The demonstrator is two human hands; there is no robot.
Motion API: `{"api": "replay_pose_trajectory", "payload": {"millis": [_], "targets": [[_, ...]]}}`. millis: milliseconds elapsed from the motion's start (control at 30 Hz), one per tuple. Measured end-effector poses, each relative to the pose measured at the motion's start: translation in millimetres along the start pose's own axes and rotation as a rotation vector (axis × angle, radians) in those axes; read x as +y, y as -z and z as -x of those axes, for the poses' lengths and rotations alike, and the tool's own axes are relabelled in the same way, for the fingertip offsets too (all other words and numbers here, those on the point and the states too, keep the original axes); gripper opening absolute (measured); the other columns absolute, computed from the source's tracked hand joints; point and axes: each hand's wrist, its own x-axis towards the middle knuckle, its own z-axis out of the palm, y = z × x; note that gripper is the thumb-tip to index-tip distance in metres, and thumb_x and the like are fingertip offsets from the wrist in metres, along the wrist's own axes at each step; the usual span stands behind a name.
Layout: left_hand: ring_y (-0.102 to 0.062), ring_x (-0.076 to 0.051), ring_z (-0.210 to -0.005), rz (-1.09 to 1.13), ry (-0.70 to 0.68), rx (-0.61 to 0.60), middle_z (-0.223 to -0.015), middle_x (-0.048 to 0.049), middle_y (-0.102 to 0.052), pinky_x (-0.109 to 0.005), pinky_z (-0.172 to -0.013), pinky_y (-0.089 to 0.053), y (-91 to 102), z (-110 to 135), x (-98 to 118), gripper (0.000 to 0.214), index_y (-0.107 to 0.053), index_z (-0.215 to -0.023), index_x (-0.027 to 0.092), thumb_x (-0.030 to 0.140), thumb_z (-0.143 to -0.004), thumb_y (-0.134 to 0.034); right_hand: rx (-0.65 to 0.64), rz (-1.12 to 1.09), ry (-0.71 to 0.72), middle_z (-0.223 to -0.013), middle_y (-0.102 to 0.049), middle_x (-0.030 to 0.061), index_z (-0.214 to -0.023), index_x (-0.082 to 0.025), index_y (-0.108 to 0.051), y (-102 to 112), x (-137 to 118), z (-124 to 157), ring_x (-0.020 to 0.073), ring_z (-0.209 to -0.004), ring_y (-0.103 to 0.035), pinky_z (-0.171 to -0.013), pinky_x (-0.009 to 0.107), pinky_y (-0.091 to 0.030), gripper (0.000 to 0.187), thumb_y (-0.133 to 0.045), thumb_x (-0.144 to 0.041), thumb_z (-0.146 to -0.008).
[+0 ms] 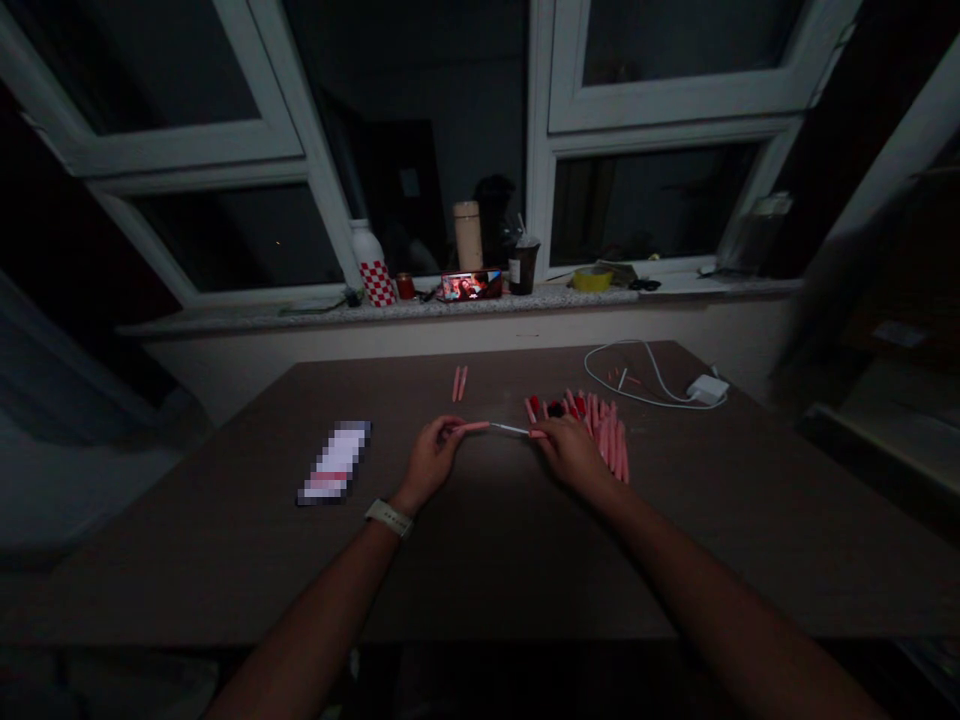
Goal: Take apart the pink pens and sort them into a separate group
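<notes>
My left hand (435, 455) is closed on a slim pink pen barrel (473, 427), which points right. My right hand (571, 452) pinches a short pink pen part (537, 434) with a thin white refill-like rod (511, 430) sticking out of it to the left. The rod's tip lies at the mouth of the barrel; whether it is inside I cannot tell. Beside and partly behind my right hand lies a bunch of pink pens (615, 445), with some red and dark pieces among them. Two pink pens (460, 383) lie side by side farther back on the table.
A lit phone (335, 462) lies left on the brown table (480, 560). At the back right are a white charger (707, 389) with a looped cable and several small pieces. The sill holds a checkered bottle (373, 265), a tumbler (467, 236), a second phone (471, 286), a cup (523, 265) and yellow tape (592, 279).
</notes>
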Motion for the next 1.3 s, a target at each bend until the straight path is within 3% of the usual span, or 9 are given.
{"api": "replay_pose_trajectory", "payload": {"millis": [400,767,1100,1300], "targets": [[-0.058,-0.019,-0.084,-0.006,-0.045,-0.038,-0.094,-0.0057,-0.067,-0.029,-0.074,-0.045,-1.3,1.4,1.0,0.024,-0.065,-0.100,0.018,0.037,-0.090,-0.054,-0.010,-0.006,0.053,-0.093,-0.072,0.0078,-0.093,-0.018,-0.073,1.3,-2.1,0.5,0.0218,-0.086,-0.058,-0.077,0.030,-0.040,0.019,-0.054,-0.018,-0.090],[-0.059,-0.019,-0.087,-0.083,-0.216,-0.263,-0.090,-0.0049,-0.067,-0.029,-0.076,-0.046,-4.0,8.3,7.8,0.021,-0.070,-0.095,0.021,0.037,-0.088,-0.060,-0.029,-0.175,0.122,-0.093,-0.072,0.0068,-0.096,-0.020,-0.072,-11.7,-3.9,2.2,0.0212,-0.092,-0.061,-0.082,0.031,-0.045,0.015,-0.060,-0.018,-0.086],[-0.059,-0.018,-0.084,-0.079,-0.219,-0.251,-0.087,-0.0053,-0.066,-0.029,-0.075,-0.046,-1.9,10.1,14.8,0.022,-0.070,-0.093,0.019,0.038,-0.088,-0.061,-0.016,-0.239,0.143,-0.087,-0.071,0.0052,-0.094,-0.021,-0.072,-12.1,-6.5,4.7,0.0194,-0.085,-0.063,-0.074,0.027,-0.045,0.015,-0.061,-0.017,-0.085],[-0.059,-0.020,-0.091,-0.099,-0.260,-0.272,-0.095,-0.0062,-0.070,-0.031,-0.082,-0.046,-4.2,8.9,12.4,0.024,-0.070,-0.101,0.021,0.038,-0.091,-0.056,-0.010,-0.292,0.074,-0.091,-0.072,0.0056,-0.097,-0.020,-0.071,-9.5,-8.1,2.9,0.0188,-0.085,-0.065,-0.075,0.028,-0.047,0.018,-0.061,-0.014,-0.083]]}}
